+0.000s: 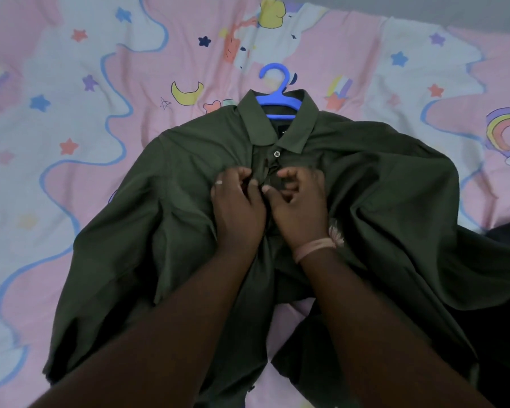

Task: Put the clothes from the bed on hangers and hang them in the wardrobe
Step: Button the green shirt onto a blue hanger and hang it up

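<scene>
1. The bed (56, 92), in its pink cloud-and-star sheet, lies under everything.
2. The dark green shirt (380, 207) is spread flat on it, collar away from me, front placket bunched at the chest.
3. My left hand (237, 206) and right hand (301, 210) meet at the placket just below the top button, fingers curled tight and pinching the fabric edges.
4. The blue hanger (278, 97) already sits inside the collar, hook poking out.
5. Buttoning now, I reckon: I should keep both edges taut, line hole over button, and push through with the thumb so the shirt won't slip off later.
6. The wardrobe isn't in view.
</scene>
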Motion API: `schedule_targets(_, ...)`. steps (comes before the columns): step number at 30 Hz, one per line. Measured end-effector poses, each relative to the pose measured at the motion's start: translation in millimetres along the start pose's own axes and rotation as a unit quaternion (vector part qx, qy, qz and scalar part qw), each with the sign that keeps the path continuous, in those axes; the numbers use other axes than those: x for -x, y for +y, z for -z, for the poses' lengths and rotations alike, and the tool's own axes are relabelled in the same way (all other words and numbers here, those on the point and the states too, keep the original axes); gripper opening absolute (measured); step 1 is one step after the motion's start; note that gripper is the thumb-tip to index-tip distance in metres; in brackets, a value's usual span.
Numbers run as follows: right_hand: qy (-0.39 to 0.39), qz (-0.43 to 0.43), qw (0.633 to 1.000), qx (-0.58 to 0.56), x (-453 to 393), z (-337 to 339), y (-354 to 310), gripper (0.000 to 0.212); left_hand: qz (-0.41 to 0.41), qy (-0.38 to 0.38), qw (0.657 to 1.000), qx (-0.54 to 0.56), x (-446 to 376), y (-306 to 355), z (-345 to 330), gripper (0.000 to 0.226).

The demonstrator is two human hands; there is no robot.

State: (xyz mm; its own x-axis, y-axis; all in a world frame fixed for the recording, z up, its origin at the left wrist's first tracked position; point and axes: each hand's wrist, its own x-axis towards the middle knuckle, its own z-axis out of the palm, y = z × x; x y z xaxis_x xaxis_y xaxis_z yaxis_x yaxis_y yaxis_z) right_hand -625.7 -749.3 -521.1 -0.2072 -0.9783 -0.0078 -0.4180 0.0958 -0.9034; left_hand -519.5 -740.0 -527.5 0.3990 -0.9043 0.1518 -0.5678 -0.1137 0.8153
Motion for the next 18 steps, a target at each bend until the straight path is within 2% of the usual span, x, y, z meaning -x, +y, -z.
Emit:
schedule_targets(2,0.015,0.034,0.994,0.099,22,2,6,0.039,-0.035,-0.023,0.998,-0.048,18,-7,8,0.018)
schedule_targets(5,0.03,0.053,0.98,0.192,31,1,3,0.036,-0.029,-0.035,0.997,-0.068,18,-6,11,0.025)
schedule_targets(7,0.036,0.035,0.982,0.184,21,6,-2,0.03,0.001,-0.033,0.998,-0.047,10,-4,12,0.016)
schedule_targets(11,0.015,-0.055,0.987,0.149,4,28,-7,0.027,0.092,-0.021,0.995,0.008,3,5,23,0.003)
schedule_targets(12,0.002,-0.039,0.989,0.14,7,29,-11,0.026,0.086,-0.03,0.996,-0.003,5,5,26,0.004)
schedule_targets(14,-0.016,0.051,0.984,0.168,19,23,-16,0.035,0.065,-0.047,0.997,-0.014,11,0,33,0.011)
schedule_targets(16,-0.023,0.131,0.954,0.269,25,12,-18,0.034,0.048,-0.048,0.998,-0.016,14,-3,35,0.021)
schedule_targets(18,-0.007,0.157,0.923,0.35,22,2,-18,0.025,0.032,-0.045,0.998,-0.029,12,-4,30,0.024)
